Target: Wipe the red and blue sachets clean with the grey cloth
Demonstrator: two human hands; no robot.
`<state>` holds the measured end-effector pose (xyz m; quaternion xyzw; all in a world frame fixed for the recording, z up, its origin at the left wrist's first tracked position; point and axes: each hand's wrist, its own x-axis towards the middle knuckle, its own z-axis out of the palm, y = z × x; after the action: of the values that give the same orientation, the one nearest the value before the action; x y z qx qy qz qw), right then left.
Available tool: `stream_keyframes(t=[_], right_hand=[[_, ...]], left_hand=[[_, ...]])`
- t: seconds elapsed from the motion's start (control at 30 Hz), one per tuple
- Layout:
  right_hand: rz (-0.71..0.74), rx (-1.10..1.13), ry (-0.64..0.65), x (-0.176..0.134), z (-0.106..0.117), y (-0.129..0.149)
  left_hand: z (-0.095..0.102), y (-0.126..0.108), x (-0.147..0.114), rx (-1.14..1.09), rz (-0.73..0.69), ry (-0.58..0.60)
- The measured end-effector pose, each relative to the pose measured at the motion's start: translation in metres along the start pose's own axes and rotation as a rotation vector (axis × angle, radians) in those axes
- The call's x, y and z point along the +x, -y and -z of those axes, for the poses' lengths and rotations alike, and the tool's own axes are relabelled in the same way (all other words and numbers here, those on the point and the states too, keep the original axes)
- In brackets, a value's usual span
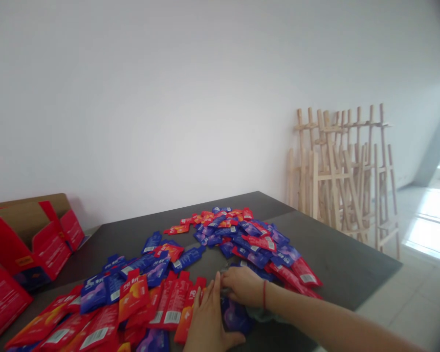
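Note:
My left hand lies open near the front of the dark table, fingers stretched forward and thumb out to the side. Beside it on the left is a red pouch. My right hand, with a red cord at its wrist, reaches in from the right, its fingers curled against the left fingertips. Something greyish shows at these fingers, but its kind is hidden. Under the right wrist, by the left thumb, lies a dark blue pouch. A heap of red and blue pouches spreads just beyond the right hand.
More red and blue pouches cover the left front of the table. Open red cardboard boxes stand at the far left. Behind the table is a white wall. Several wooden easels lean there on the right, past the table edge.

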<state>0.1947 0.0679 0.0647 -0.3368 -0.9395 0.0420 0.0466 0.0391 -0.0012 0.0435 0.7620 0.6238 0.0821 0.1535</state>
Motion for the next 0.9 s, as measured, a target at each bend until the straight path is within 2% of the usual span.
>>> stream_keyframes(t=[0.13, 0.33, 0.43, 0.53, 0.7, 0.9], right_hand=[[0.022, 0.047, 0.001, -0.007, -0.004, -0.003], [0.189, 0.176, 0.003, -0.064, -0.009, 0.000], [0.211, 0.254, 0.020, -0.090, -0.006, 0.000], [0.093, 0.358, -0.025, -0.102, -0.003, -0.008], [-0.193, 0.518, -0.220, -0.094, -0.011, -0.022], [-0.293, 0.546, -0.301, -0.087, -0.022, -0.017]], left_hand=[[0.002, -0.002, -0.003, 0.027, 0.018, 0.022], [0.010, -0.004, -0.005, 0.052, 0.020, 0.058], [0.012, -0.005, -0.006, 0.074, 0.010, 0.072], [0.020, -0.008, -0.007, 0.103, 0.001, 0.096], [0.044, -0.015, 0.000, 0.110, -0.089, 0.122], [0.052, -0.027, 0.030, 0.275, -0.506, 0.267]])
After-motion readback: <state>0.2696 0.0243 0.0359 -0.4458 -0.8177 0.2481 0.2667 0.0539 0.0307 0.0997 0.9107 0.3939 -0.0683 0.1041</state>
